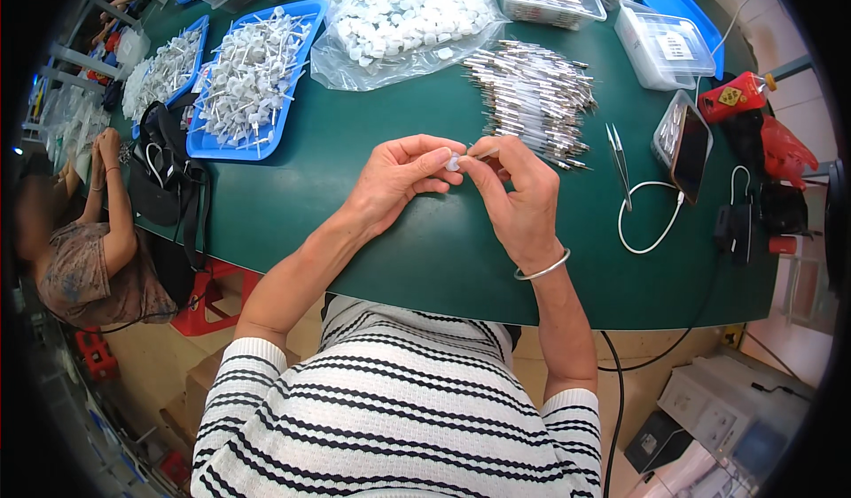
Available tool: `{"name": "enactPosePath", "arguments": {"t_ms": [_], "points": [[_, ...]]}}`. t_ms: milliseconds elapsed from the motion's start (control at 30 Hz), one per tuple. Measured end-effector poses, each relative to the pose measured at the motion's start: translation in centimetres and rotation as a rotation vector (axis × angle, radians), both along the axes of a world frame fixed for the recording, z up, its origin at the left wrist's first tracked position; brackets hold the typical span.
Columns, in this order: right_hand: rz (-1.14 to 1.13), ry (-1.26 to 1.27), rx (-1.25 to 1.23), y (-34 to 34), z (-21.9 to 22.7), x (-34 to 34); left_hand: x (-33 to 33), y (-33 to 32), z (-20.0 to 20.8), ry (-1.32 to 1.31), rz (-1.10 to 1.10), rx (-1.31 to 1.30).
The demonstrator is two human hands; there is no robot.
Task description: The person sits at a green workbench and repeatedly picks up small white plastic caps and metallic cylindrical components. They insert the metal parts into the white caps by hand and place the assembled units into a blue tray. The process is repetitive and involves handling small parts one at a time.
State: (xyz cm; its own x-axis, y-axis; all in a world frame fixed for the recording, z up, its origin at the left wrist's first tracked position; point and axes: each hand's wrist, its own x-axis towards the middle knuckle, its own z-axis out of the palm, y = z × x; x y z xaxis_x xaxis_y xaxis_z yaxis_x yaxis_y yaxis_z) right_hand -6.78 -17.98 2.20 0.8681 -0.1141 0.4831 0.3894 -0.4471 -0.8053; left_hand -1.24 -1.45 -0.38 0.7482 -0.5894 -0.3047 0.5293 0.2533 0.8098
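Note:
Over the green table, my left hand [409, 174] pinches a small white plastic cap [453, 163] between thumb and fingers. Close against it, my right hand [514, 183] is closed on a thin metallic rod [484, 153], mostly hidden by the fingers. The rod's end seems to meet the cap; whether it is inside, I cannot tell. Just beyond my right hand lies a pile of thin metal-and-clear rods [532, 99]. A clear plastic bag of loose white caps [403, 23] is behind my left hand. Left of it, a blue tray [232, 154] holds many white capped pieces with stems.
Tweezers [619, 163], a white cable [631, 245] and a phone [690, 163] leaning on a clear box lie to the right. Clear lidded boxes [663, 50] and a red bottle [732, 96] stand farther back. A black bag [160, 179] and another person [97, 258] are at left.

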Motion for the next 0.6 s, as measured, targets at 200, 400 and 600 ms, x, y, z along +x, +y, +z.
{"name": "enactPosePath", "arguments": {"t_ms": [200,400,600], "points": [[0.013,0.032,-0.015,-0.15,-0.05,-0.1,0.12,0.06,0.06,0.069,-0.011,-0.017],[0.026,0.068,-0.014,-0.29,-0.04,-0.15,0.14,0.07,0.14,0.092,-0.024,-0.034],[0.022,0.024,-0.018,-0.19,0.06,-0.02,0.17,0.13,-0.08,0.085,-0.009,-0.021]]}}
